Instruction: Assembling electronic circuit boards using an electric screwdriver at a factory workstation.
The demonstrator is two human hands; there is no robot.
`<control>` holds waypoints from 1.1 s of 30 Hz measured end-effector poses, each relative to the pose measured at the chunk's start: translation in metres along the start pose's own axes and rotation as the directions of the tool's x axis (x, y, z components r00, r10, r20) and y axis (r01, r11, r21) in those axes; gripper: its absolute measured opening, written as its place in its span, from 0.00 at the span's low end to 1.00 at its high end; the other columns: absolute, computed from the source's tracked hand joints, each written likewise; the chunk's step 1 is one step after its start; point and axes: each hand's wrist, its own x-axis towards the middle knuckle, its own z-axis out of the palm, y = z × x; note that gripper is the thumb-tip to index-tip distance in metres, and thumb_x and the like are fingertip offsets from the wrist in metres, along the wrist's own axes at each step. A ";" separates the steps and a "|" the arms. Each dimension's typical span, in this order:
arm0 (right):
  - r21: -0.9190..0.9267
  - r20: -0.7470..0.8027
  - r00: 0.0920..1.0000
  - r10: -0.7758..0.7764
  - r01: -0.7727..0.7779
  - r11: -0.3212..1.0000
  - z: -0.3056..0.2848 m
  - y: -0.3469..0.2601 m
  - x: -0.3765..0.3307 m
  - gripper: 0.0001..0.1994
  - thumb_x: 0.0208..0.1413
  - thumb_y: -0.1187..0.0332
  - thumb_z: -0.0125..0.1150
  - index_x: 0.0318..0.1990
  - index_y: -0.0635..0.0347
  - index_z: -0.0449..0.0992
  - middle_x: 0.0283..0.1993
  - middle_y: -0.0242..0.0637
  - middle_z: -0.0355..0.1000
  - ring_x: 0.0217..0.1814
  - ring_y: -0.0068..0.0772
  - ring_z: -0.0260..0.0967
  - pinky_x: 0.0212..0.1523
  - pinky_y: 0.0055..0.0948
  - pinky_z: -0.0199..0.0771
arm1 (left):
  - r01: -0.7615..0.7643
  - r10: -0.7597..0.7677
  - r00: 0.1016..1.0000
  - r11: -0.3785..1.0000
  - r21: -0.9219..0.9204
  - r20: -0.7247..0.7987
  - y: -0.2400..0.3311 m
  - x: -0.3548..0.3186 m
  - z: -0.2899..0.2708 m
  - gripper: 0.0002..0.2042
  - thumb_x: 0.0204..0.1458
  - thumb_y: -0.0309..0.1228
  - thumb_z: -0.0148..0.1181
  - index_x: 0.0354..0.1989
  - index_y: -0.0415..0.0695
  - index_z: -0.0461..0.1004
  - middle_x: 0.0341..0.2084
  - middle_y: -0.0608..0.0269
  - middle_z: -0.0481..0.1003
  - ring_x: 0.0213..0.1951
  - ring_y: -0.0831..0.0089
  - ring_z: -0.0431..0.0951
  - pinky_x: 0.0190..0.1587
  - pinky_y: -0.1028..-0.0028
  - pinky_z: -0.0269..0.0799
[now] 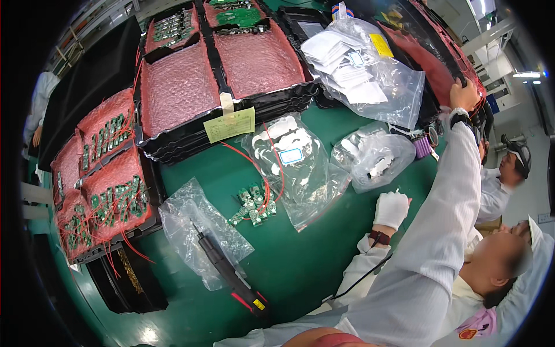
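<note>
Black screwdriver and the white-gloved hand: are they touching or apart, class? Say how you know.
Apart: the head view plainly shows green table between the screwdriver and the gloved hand.

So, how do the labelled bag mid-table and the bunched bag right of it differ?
The labelled bag lies long and fairly flat; the bunched bag is crumpled into a rounder heap. The labelled bag covers more of the table than the bunched bag. A blue-edged label shows on the labelled bag, none on the bunched bag. Both are clear plastic with white pieces inside.
</note>
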 end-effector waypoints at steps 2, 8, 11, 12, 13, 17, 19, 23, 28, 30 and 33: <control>0.024 -0.057 0.997 -0.049 0.050 0.998 -0.001 0.001 0.001 0.19 0.54 0.55 0.66 0.52 0.49 0.84 0.53 0.41 0.79 0.58 0.57 0.70 0.59 0.52 0.68 | -0.004 0.004 1.000 1.000 0.002 0.007 -0.002 0.007 0.009 0.42 0.65 0.60 0.50 0.76 0.40 0.52 0.74 0.50 0.56 0.69 0.50 0.62 0.71 0.56 0.59; 0.052 -0.045 0.998 -0.033 0.035 0.998 0.004 0.008 -0.021 0.19 0.52 0.57 0.68 0.49 0.53 0.85 0.50 0.45 0.80 0.54 0.53 0.72 0.59 0.44 0.65 | -0.016 0.016 1.000 1.000 0.025 0.010 -0.004 0.008 0.014 0.42 0.65 0.60 0.50 0.76 0.40 0.52 0.73 0.50 0.56 0.69 0.50 0.62 0.71 0.56 0.59; 0.039 -0.041 0.999 -0.019 0.021 0.999 0.003 0.011 -0.032 0.18 0.50 0.57 0.69 0.46 0.54 0.87 0.48 0.46 0.81 0.51 0.53 0.73 0.57 0.43 0.67 | -0.028 0.027 1.000 0.999 0.041 0.011 -0.003 0.007 0.019 0.42 0.65 0.60 0.50 0.76 0.40 0.52 0.73 0.50 0.56 0.69 0.50 0.62 0.71 0.56 0.59; 0.040 -0.017 1.000 -0.008 0.008 0.999 0.001 0.009 -0.035 0.18 0.50 0.57 0.69 0.46 0.54 0.87 0.47 0.47 0.81 0.52 0.53 0.73 0.57 0.43 0.67 | -0.032 0.031 0.999 0.998 0.045 0.006 0.000 0.007 0.015 0.42 0.65 0.60 0.50 0.76 0.41 0.52 0.73 0.50 0.56 0.69 0.51 0.62 0.71 0.56 0.59; 0.040 0.007 1.000 0.004 -0.004 0.999 -0.002 0.007 -0.037 0.18 0.49 0.57 0.69 0.46 0.54 0.87 0.47 0.47 0.81 0.52 0.53 0.73 0.56 0.44 0.68 | -0.035 0.035 0.999 0.998 0.046 0.000 0.000 0.008 0.012 0.41 0.65 0.60 0.50 0.76 0.41 0.52 0.73 0.50 0.56 0.69 0.51 0.62 0.71 0.56 0.59; 0.053 -0.029 0.999 0.024 -0.022 0.998 0.002 0.011 -0.041 0.18 0.48 0.56 0.70 0.45 0.55 0.87 0.46 0.45 0.81 0.54 0.53 0.73 0.59 0.46 0.67 | -0.048 0.048 0.999 0.997 0.067 0.004 0.000 0.006 0.022 0.41 0.65 0.60 0.50 0.76 0.41 0.52 0.73 0.50 0.56 0.69 0.51 0.62 0.71 0.57 0.60; 0.045 -0.029 0.999 -0.016 0.018 0.999 0.003 0.015 -0.036 0.20 0.50 0.54 0.69 0.47 0.54 0.87 0.47 0.45 0.81 0.55 0.54 0.72 0.59 0.48 0.68 | -0.059 0.059 0.998 0.995 0.080 0.002 0.002 0.006 0.023 0.41 0.65 0.60 0.50 0.76 0.41 0.52 0.73 0.50 0.56 0.69 0.51 0.63 0.71 0.57 0.60; 0.017 0.061 0.997 0.055 -0.056 0.998 0.002 0.018 -0.012 0.23 0.53 0.50 0.67 0.51 0.52 0.85 0.53 0.43 0.79 0.61 0.55 0.70 0.61 0.60 0.67 | -0.075 0.075 0.997 0.991 0.107 0.007 0.001 0.006 0.026 0.41 0.65 0.60 0.50 0.76 0.41 0.52 0.73 0.50 0.57 0.69 0.51 0.63 0.71 0.57 0.60; 0.005 0.017 0.999 0.028 -0.028 1.000 -0.005 0.002 -0.027 0.20 0.54 0.52 0.68 0.51 0.50 0.85 0.54 0.39 0.79 0.63 0.53 0.68 0.59 0.67 0.64 | -0.090 0.092 0.996 0.988 0.126 -0.008 0.000 0.010 0.024 0.41 0.65 0.59 0.50 0.76 0.41 0.52 0.73 0.51 0.57 0.69 0.51 0.63 0.71 0.57 0.60; 0.010 0.015 1.000 -0.010 0.010 1.000 -0.015 0.000 -0.029 0.19 0.54 0.53 0.68 0.50 0.49 0.85 0.54 0.38 0.79 0.63 0.52 0.67 0.59 0.67 0.63 | -0.094 0.097 0.995 0.987 0.128 -0.019 -0.002 0.012 0.022 0.41 0.65 0.59 0.50 0.76 0.41 0.52 0.73 0.51 0.57 0.69 0.51 0.63 0.71 0.57 0.60; 0.016 -0.056 0.994 -0.094 0.095 0.995 -0.027 -0.001 -0.028 0.16 0.54 0.56 0.68 0.48 0.47 0.85 0.52 0.35 0.79 0.61 0.52 0.68 0.57 0.64 0.63 | -0.097 0.102 0.995 0.984 0.149 -0.024 -0.009 0.015 0.021 0.41 0.65 0.59 0.50 0.76 0.41 0.52 0.73 0.51 0.57 0.69 0.51 0.63 0.71 0.57 0.60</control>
